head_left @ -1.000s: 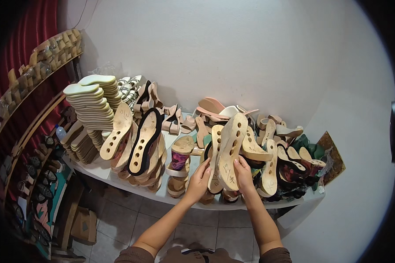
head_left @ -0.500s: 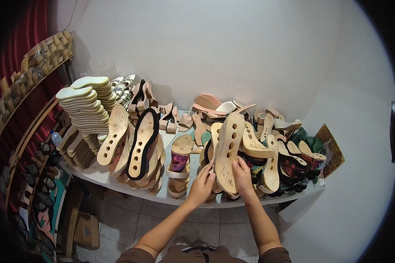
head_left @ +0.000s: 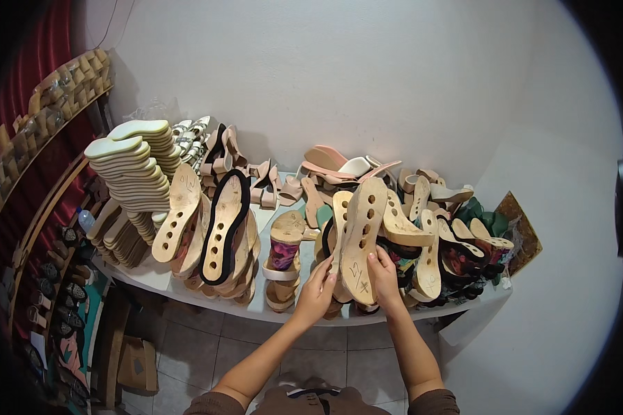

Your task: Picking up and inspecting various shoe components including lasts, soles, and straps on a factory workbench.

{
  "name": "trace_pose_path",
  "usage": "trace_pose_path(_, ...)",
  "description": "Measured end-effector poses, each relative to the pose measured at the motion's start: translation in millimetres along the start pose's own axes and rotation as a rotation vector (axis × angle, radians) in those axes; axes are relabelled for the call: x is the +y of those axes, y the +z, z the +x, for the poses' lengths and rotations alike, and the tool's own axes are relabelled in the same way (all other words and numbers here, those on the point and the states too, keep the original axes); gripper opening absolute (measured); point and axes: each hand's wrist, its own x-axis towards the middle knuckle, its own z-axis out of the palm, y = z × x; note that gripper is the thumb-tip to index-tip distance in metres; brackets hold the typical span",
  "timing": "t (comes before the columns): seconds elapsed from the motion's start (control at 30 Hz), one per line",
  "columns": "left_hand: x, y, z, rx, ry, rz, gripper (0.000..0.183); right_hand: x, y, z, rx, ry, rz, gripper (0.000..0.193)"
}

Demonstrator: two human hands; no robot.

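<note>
A pale wooden shoe sole point(head_left: 361, 242) with a row of round holes and pencil marks is between my hands, at the top of a pile near the table's front edge. My left hand point(head_left: 315, 293) grips its left side, fingers partly hidden by the edge. Along the opposite side, my right hand point(head_left: 385, 279) holds it with the thumb on the upper face and the fingers underneath. Another wooden sole point(head_left: 341, 207) lies close behind on the left. A wedge with a purple patterned band point(head_left: 282, 254) stands left of my left hand.
Piles of black-rimmed soles point(head_left: 224, 228) and white insoles point(head_left: 124, 166) fill the table's left part. More wooden soles point(head_left: 428, 266) crowd the right. Pink soles point(head_left: 323, 162) lie against the wall. A shelf with sandals point(head_left: 62, 277) runs along the left; a cardboard box point(head_left: 138, 363) sits on the floor.
The view has shifted very slightly. My hands keep the same grip on the wooden sole, and nothing else has visibly moved.
</note>
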Motion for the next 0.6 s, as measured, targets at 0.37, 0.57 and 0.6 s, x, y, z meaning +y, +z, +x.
trace_pose_path(0.37,16,5,-2,-0.001,0.032,0.025,0.049,-1,6,-8,0.023,-0.003,-0.035,0.042)
trace_pose_path(0.57,27,3,2,0.046,0.042,-0.026,0.051,-15,7,-9,-0.117,-0.035,-0.083,0.046)
trace_pose_path(0.6,23,4,4,0.028,0.044,-0.028,0.051,-18,7,-9,-0.16,-0.007,-0.07,0.047)
